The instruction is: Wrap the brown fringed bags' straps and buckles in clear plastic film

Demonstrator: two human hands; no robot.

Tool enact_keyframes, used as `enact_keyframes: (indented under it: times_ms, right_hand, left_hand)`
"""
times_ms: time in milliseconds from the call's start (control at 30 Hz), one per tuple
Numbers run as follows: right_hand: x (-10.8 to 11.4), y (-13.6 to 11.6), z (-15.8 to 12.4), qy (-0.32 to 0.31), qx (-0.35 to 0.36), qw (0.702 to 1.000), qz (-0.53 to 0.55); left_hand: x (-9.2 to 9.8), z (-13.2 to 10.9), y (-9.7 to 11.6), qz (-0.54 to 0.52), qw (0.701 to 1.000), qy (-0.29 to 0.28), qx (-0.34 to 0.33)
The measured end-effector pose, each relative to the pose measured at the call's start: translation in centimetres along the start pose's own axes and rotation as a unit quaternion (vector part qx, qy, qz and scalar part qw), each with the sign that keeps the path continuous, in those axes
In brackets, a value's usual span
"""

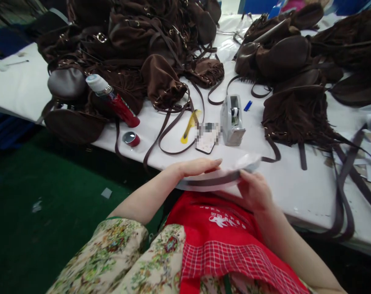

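A dark strap in a clear plastic sleeve (214,181) is stretched between my hands at the table's front edge, over the red apron. My left hand (196,167) holds its left part, the fingers reaching along the plastic and the thumb hidden. At the other end, my right hand (255,188) pinches the sleeve between thumb and fingers. Loose, crumpled plastic (248,160) stands up beside the right fingertips. Just beyond my hands are a phone (206,143), partly blurred out, and a grey tape dispenser (233,122).
Brown fringed bags are heaped at the back left (133,36) and right (296,110), their straps trailing across the white table (283,179). A red thermos (116,102), its cup (131,139), a yellow comb (190,125) and a small blue object (248,105) lie nearer.
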State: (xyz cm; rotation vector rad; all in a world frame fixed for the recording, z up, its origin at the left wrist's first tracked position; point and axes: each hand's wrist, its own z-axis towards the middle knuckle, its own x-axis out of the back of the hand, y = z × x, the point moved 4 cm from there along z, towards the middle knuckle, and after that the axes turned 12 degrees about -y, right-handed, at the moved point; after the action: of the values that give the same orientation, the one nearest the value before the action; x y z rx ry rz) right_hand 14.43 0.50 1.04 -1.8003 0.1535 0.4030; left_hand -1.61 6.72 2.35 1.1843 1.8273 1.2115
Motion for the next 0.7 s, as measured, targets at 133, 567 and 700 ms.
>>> enact_keyframes:
  times_ms: [133,567,700]
  right_hand:
    - [2.6,-2.9,1.3,0.114,0.096,0.987,-0.055]
    - [-2.9,1.5,1.3,-0.072,-0.013,0.995,-0.067]
    - [0.4,-1.2,1.9,-0.022,0.026,0.999,-0.004]
  left_hand:
    - [-1.5,-4.5,-2.1,-0.088,0.991,-0.095,0.032]
    - [-2.5,-0.8,-1.9,0.073,0.994,0.075,-0.024]
    - [-1.9,-2.0,-2.8,0.008,0.997,-0.075,-0.011]
